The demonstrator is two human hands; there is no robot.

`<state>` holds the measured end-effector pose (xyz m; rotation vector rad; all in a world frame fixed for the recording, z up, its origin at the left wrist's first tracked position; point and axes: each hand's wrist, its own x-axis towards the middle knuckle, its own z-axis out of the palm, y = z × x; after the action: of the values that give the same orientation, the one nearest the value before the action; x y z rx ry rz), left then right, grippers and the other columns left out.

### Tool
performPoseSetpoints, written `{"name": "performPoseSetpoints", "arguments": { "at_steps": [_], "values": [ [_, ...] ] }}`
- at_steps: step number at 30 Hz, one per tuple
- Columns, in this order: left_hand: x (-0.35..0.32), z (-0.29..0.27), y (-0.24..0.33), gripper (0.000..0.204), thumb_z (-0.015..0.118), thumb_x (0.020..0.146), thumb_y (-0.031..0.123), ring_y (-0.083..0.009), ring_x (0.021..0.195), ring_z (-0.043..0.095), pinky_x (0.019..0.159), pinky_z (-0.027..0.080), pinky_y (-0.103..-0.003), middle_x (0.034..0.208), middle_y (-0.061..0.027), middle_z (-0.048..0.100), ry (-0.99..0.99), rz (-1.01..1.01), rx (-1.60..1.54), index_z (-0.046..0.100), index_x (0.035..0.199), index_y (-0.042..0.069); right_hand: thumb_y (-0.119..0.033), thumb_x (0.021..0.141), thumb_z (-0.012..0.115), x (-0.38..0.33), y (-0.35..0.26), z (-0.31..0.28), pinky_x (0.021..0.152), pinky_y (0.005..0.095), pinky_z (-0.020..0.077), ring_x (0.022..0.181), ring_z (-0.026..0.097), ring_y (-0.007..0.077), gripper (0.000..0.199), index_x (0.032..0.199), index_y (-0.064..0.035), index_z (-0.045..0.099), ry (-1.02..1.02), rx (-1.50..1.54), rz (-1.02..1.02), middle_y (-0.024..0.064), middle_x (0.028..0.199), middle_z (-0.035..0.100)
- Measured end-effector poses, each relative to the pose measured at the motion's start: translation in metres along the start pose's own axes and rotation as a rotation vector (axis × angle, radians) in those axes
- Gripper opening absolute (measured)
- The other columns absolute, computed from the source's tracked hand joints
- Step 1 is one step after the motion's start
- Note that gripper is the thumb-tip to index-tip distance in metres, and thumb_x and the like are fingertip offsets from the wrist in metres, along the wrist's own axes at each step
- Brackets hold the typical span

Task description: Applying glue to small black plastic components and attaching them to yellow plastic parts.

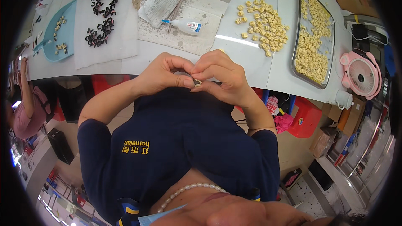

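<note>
My left hand [167,74] and my right hand [222,76] meet at the table's near edge, in front of my body. Between their thumbs and fingertips they pinch one small cream-and-dark piece [197,83]; the fingers cover most of it. Beyond them, a white squeeze bottle with a blue tip [187,26] lies on a stained cardboard sheet [205,39]. Many small black curved pieces [100,33] are spread on a white sheet [119,52] to the left. Right of the cardboard, a loose pile of small cream pieces [268,31] sits on the table.
A metal-rimmed tray [295,56] of similar cream pieces stands at the right. Past it are a pink fan [361,75] and a white cup [344,99]. A light blue scoop-shaped tray [69,12] holds a few pieces far left. Another person [31,115] works at the left.
</note>
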<state>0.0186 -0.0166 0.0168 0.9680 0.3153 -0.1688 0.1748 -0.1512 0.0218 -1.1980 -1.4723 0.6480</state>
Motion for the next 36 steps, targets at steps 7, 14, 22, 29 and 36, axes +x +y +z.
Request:
{"name": "performPoseSetpoints", "arguments": {
  "at_steps": [7, 14, 22, 29, 36],
  "values": [
    [0.007, 0.01, 0.0, 0.02, 0.066, 0.078, 0.008, -0.008, 0.085, 0.056, 0.078, 0.044, -0.023, 0.095, -0.0042, 0.062, 0.011, -0.025, 0.081, 0.062, 0.097, 0.001, -0.002, 0.057, 0.078, -0.006, 0.002, -0.008, 0.071, 0.029, 0.0463, 0.082, 0.057, 0.0221, 0.029, 0.08, -0.0047, 0.061, -0.015, -0.045, -0.038, 0.005, 0.086, 0.061],
    [0.014, 0.017, -0.009, 0.02, 0.061, 0.084, 0.014, -0.0127, 0.094, 0.054, 0.086, 0.041, -0.027, 0.096, -0.006, 0.06, 0.041, 0.29, 0.13, 0.059, 0.099, 0.0, 0.0, 0.06, 0.078, -0.015, 0.011, 0.003, 0.069, 0.031, 0.048, 0.076, 0.06, 0.0204, 0.041, 0.095, -0.004, 0.057, 0.276, -0.077, -0.21, 0.009, 0.088, 0.062],
    [0.01, 0.023, -0.02, 0.027, 0.06, 0.084, 0.03, -0.0156, 0.097, 0.052, 0.092, 0.037, -0.032, 0.097, -0.0075, 0.057, 0.079, 0.11, -0.453, 0.057, 0.095, 0.005, 0.007, 0.063, 0.071, -0.004, 0.015, 0.008, 0.067, 0.0317, 0.0507, 0.074, 0.062, 0.0227, 0.053, 0.109, -0.0019, 0.046, 0.269, -0.183, -0.214, 0.0122, 0.086, 0.061],
    [-0.003, 0.012, -0.021, 0.025, 0.058, 0.086, 0.029, -0.0115, 0.094, 0.052, 0.089, 0.034, -0.03, 0.094, -0.003, 0.059, 0.11, 0.13, -0.535, 0.059, 0.095, 0.006, 0.007, 0.061, 0.07, 0.014, 0.006, 0.019, 0.063, 0.0293, 0.0506, 0.069, 0.062, 0.0227, 0.054, 0.108, -0.0015, 0.045, 0.183, -0.32, -0.215, 0.0109, 0.079, 0.061],
    [-0.075, -0.095, 0.032, 0.014, 0.066, 0.076, 0.007, -0.0139, 0.088, 0.054, 0.078, 0.043, -0.027, 0.097, -0.0066, 0.059, 0.981, 0.658, 0.845, 0.061, 0.089, 0.003, -0.007, 0.063, 0.074, 0.032, 0.034, 0.024, 0.088, 0.0339, 0.0401, 0.101, 0.05, 0.0279, 0.053, 0.109, -0.0029, 0.049, 0.331, -0.246, 0.074, 0.0134, 0.108, 0.053]
  ]
}}
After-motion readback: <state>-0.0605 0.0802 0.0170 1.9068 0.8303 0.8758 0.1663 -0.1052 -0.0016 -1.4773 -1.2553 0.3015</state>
